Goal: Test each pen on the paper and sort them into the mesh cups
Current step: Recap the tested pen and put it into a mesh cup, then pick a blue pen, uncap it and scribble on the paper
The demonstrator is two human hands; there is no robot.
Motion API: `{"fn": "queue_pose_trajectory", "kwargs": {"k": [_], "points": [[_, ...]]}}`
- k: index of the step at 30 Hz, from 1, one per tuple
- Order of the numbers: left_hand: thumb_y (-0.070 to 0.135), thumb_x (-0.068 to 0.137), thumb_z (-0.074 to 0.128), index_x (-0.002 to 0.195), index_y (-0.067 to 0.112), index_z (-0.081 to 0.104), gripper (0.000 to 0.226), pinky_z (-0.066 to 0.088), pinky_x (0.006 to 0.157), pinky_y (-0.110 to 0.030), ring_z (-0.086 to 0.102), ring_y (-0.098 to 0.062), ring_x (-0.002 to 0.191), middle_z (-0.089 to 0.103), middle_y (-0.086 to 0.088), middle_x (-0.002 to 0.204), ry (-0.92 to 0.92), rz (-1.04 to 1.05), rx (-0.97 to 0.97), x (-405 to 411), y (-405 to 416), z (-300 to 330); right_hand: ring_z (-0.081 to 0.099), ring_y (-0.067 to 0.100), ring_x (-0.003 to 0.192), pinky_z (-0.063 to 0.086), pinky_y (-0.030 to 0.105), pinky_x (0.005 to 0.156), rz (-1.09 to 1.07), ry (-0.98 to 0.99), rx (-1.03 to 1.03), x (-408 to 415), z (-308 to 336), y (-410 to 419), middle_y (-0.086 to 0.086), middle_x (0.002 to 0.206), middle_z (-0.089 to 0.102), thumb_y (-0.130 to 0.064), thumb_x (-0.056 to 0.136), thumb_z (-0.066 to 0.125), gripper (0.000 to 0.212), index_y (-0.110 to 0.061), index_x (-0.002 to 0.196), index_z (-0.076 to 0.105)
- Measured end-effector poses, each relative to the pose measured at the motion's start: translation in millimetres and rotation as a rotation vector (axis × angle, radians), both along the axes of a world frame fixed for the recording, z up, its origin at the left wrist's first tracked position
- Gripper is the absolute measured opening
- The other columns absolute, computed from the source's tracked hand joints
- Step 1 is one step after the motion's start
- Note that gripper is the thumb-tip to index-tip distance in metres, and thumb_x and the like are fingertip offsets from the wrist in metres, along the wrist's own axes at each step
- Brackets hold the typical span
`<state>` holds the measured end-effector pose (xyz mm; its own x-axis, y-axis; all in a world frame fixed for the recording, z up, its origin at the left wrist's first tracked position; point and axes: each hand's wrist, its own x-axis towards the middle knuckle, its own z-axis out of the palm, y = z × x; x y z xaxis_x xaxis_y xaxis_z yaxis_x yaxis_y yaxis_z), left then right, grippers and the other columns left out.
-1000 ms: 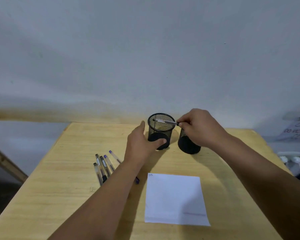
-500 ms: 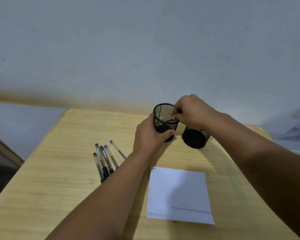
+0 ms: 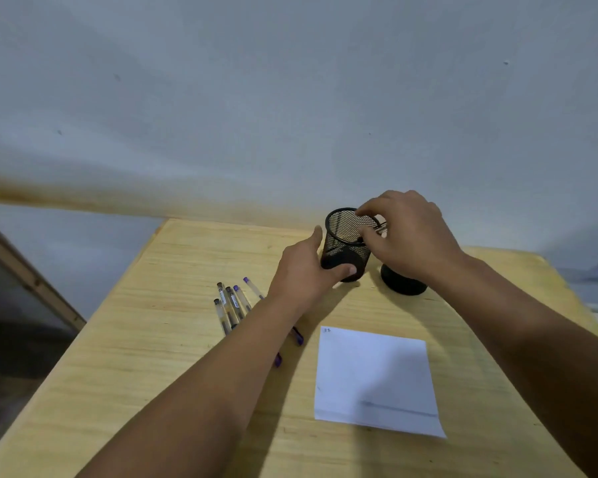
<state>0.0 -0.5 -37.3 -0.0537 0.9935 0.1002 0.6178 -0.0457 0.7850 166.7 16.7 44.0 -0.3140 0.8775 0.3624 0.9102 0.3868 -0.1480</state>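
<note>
Left hand (image 3: 306,270) grips tilted mesh cup (image 3: 346,248); right hand (image 3: 406,236) pinches pen (image 3: 380,230) at its rim, axis roughly level, tip toward the opening. Untested pens (image 3: 230,307) lie left on counter (image 3: 152,339).

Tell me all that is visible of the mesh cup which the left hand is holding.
The mesh cup is black, round and made of fine wire mesh, with a solid rim on top and a darker solid band at the base. It stands on the wooden table, tilted slightly toward the left hand, which grips its lower part with thumb and fingers. The right hand is over its rim, putting a pen in. A second cup stands close at its right.
</note>
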Motion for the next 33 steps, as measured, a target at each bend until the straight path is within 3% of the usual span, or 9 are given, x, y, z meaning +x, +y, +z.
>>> {"fn": "queue_pose_trajectory", "kwargs": {"k": [4,7,11,13,15,20,23,28,33], "points": [[0.035,0.086,0.073,0.133,0.025,0.06,0.05,0.037,0.101,-0.018,0.053,-0.007,0.126,0.064,0.009,0.13,0.06,-0.114,-0.031,-38,-19,2,0.064,0.016,0.091,0.052,0.034,0.08,0.071,0.21,-0.131,-9,-17,-34,-0.008,0.096,0.073,-0.027,0.084,0.066,0.019,-0.026,0.101,0.074],[0.025,0.091,0.067,0.122,0.024,0.068,0.031,0.04,0.104,-0.022,0.055,-0.005,0.122,0.066,0.012,0.125,0.179,-0.202,-0.051,-71,-28,5,0.062,0.007,0.084,0.054,0.032,0.079,0.105,0.241,-0.242,-22,-38,-52,-0.011,0.093,0.073,-0.03,0.083,0.067,0.016,-0.027,0.098,0.074],[0.021,0.094,0.063,0.124,0.022,0.067,0.03,0.04,0.096,-0.018,0.057,-0.008,0.119,0.066,0.009,0.127,0.372,-0.249,-0.086,-102,-31,10,0.061,0.006,0.094,0.055,0.032,0.08,0.105,0.192,-0.43,-45,-61,-65,-0.014,0.102,0.07,-0.04,0.087,0.065,0.026,-0.03,0.109,0.071],[0.023,0.095,0.061,0.126,0.021,0.066,0.031,0.042,0.096,-0.023,0.058,-0.012,0.119,0.065,0.006,0.128,0.461,-0.264,-0.105,-111,-31,13,0.063,0.007,0.093,0.055,0.031,0.078,0.107,0.178,-0.476,-57,-68,-69,-0.013,0.103,0.072,-0.043,0.086,0.066,0.029,-0.029,0.111,0.072],[0.027,0.095,0.062,0.125,0.02,0.067,0.031,0.047,0.094,-0.031,0.061,-0.017,0.113,0.067,0.002,0.125,0.518,-0.279,-0.133,-116,-29,14,0.065,0.008,0.091,0.056,0.031,0.077,0.11,0.164,-0.499,-69,-73,-73,-0.011,0.103,0.072,-0.046,0.084,0.067,0.033,-0.028,0.111,0.072],[0.017,0.09,0.065,0.11,0.02,0.074,0.022,0.052,0.087,-0.034,0.064,-0.017,0.104,0.073,0.001,0.111,0.604,-0.33,-0.132,-120,-26,9,0.065,0.013,0.084,0.057,0.032,0.073,0.083,0.108,-0.484,-91,-82,-77,-0.007,0.095,0.072,-0.042,0.082,0.071,0.028,-0.026,0.105,0.073],[0.015,0.088,0.066,0.101,0.022,0.076,0.018,0.052,0.086,-0.035,0.061,-0.017,0.105,0.073,0.003,0.108,0.636,-0.341,-0.082,-118,-25,9,0.064,0.015,0.081,0.054,0.03,0.069,0.065,0.122,-0.497,-93,-82,-76,-0.005,0.092,0.071,-0.034,0.084,0.071,0.022,-0.024,0.104,0.072],[0.03,0.093,0.064,0.11,0.028,0.072,0.018,0.045,0.09,-0.035,0.052,-0.02,0.108,0.069,0.006,0.113,0.695,-0.38,0.072,-113,-31,14,0.061,0.012,0.085,0.052,0.028,0.072,0.037,0.197,-0.492,-79,-72,-82,-0.006,0.099,0.07,-0.032,0.086,0.068,0.029,-0.026,0.114,0.068],[0.023,0.091,0.068,0.106,0.023,0.075,0.016,0.044,0.084,-0.033,0.053,-0.023,0.103,0.069,0.003,0.106,0.631,-0.463,0.3,-95,-47,31,0.059,0.007,0.08,0.051,0.029,0.069,0.025,0.245,-0.504,-46,-63,-92,-0.016,0.084,0.064,-0.037,0.086,0.067,0.026,-0.032,0.111,0.067]]}}
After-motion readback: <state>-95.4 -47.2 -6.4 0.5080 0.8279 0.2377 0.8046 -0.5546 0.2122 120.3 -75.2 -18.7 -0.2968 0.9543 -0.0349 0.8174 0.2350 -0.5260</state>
